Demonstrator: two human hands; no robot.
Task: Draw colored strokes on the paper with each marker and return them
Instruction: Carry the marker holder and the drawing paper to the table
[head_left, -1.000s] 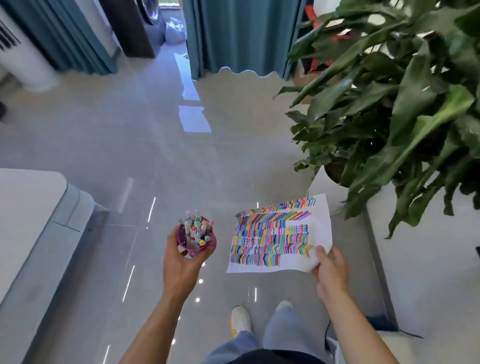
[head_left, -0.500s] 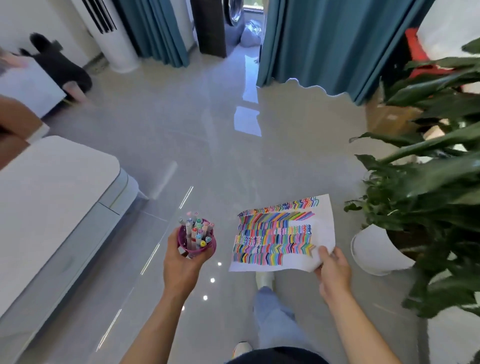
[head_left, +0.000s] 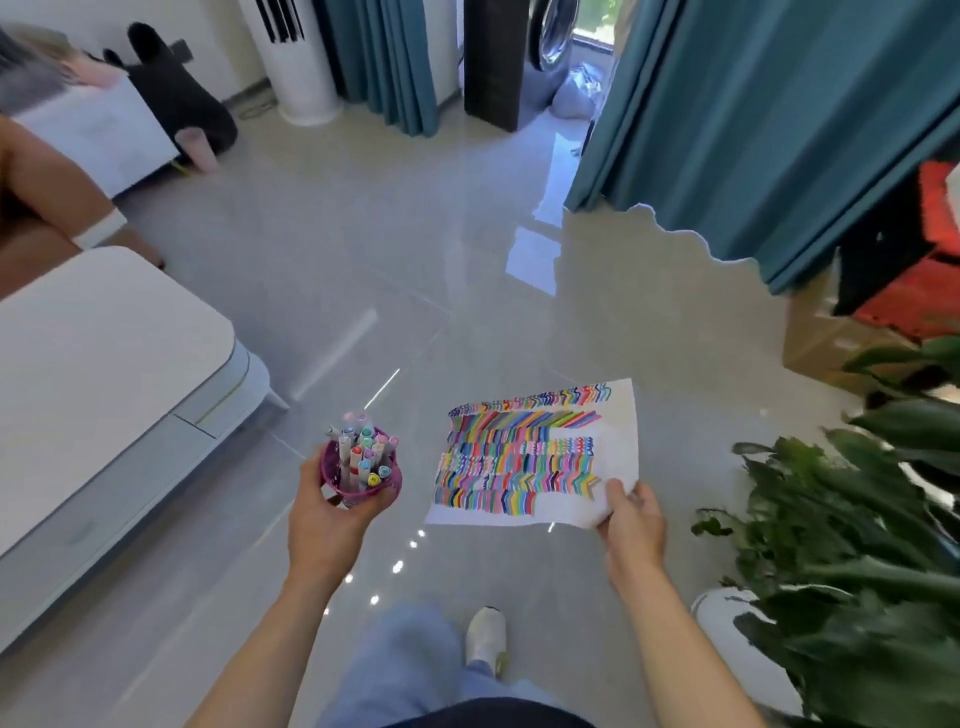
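My left hand (head_left: 330, 519) grips a purple cup (head_left: 363, 475) from below, and several capped markers (head_left: 361, 449) stand upright in it. My right hand (head_left: 631, 525) pinches the near right corner of a white paper (head_left: 618, 431) held flat in the air. Rows of coloured strokes cover most of the sheet. Both are carried above the grey tiled floor while I stand, my shoe (head_left: 485, 636) visible below.
A white table (head_left: 93, 358) with a grey base stands at the left. A leafy potted plant (head_left: 857, 545) in a white pot is at the right. Teal curtains (head_left: 753, 130) hang ahead, with a white tower fan (head_left: 298, 62) and a black object at the back left.
The view has swung left as I walk: the plant slid to the right edge and the table came closer. Both hands keep the same hold on cup and paper.
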